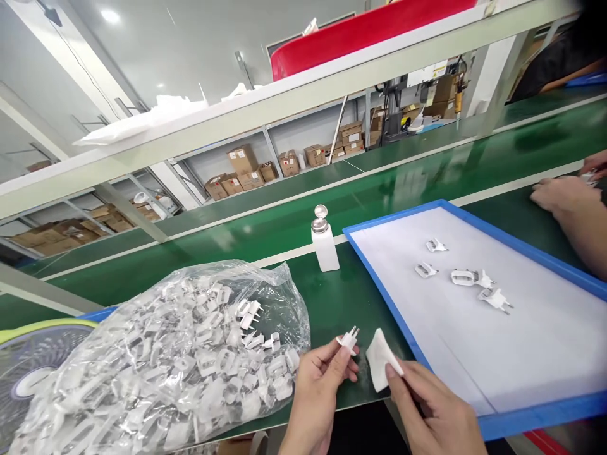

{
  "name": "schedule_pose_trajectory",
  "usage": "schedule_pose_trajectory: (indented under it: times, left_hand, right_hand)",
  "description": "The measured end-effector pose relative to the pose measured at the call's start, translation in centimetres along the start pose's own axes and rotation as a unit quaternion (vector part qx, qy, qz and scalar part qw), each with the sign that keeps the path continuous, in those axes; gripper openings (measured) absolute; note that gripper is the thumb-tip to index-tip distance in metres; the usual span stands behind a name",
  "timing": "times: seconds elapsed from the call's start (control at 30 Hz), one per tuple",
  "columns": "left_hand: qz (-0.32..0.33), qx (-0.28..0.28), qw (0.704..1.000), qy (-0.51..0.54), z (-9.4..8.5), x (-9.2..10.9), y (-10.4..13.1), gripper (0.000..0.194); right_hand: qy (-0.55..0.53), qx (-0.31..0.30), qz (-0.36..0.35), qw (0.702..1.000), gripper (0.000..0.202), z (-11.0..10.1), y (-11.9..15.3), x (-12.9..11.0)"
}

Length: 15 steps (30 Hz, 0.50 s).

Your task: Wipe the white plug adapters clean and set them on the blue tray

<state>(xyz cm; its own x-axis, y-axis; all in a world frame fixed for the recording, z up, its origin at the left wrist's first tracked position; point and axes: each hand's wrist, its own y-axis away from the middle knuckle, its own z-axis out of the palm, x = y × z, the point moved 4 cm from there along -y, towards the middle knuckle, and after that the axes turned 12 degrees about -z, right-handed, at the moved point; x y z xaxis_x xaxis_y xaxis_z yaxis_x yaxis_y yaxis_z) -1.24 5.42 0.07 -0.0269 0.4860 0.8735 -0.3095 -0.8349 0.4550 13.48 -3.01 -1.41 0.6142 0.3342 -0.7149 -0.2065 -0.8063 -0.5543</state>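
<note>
Between the thumb and fingers of my left hand (pixel 320 385) is a white two-pin plug piece (pixel 349 340), its pins pointing up. My right hand (pixel 429 404) pinches a folded white cloth (pixel 380 360) just right of the plug piece, the two apart. A clear plastic bag (pixel 190 354) full of similar white plug pieces lies open to the left of my hands. On the right, several more plug pieces (pixel 494 298) rest on a white tray with a blue rim (pixel 393 309).
A white pump bottle (pixel 325 246) with its metal lid raised stands behind my hands. A fan (pixel 38 379) is at the far left. At the right edge, another person's hand (pixel 564 193) works over the green bench (pixel 346 297). Cardboard boxes (pixel 243 159) fill shelves beyond.
</note>
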Motion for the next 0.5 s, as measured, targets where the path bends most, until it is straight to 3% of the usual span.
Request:
schedule_pose_trajectory:
  times: [0.1, 0.2, 0.27, 0.4, 0.5]
  left_hand:
    - [-0.025, -0.045, 0.995, 0.088, 1.1, -0.1, 1.2, 0.037]
    - [-0.027, -0.082, 0.988, 0.132, 1.9, 0.2, 2.4, 0.037]
    - [-0.039, -0.089, 0.983, 0.158, 2.2, 0.3, 3.3, 0.038]
    - [-0.083, -0.078, 0.966, 0.233, 2.2, -0.4, 4.7, 0.037]
    - [-0.118, -0.098, 0.947, 0.281, 2.4, -1.1, 5.5, 0.027]
  right_hand:
    - [0.032, 0.065, -0.086, 0.994, 0.037, -1.3, -0.7, -1.6]
    - [0.002, -0.005, -0.224, 0.975, 0.059, -1.4, -2.2, -3.8]
    - [-0.001, -0.045, -0.275, 0.960, 0.061, -1.6, -2.9, -4.9]
    - [0.031, -0.026, -0.310, 0.950, 0.056, -2.7, -2.3, -6.3]
    - [0.065, -0.001, -0.289, 0.955, 0.048, -3.7, -0.7, -6.3]
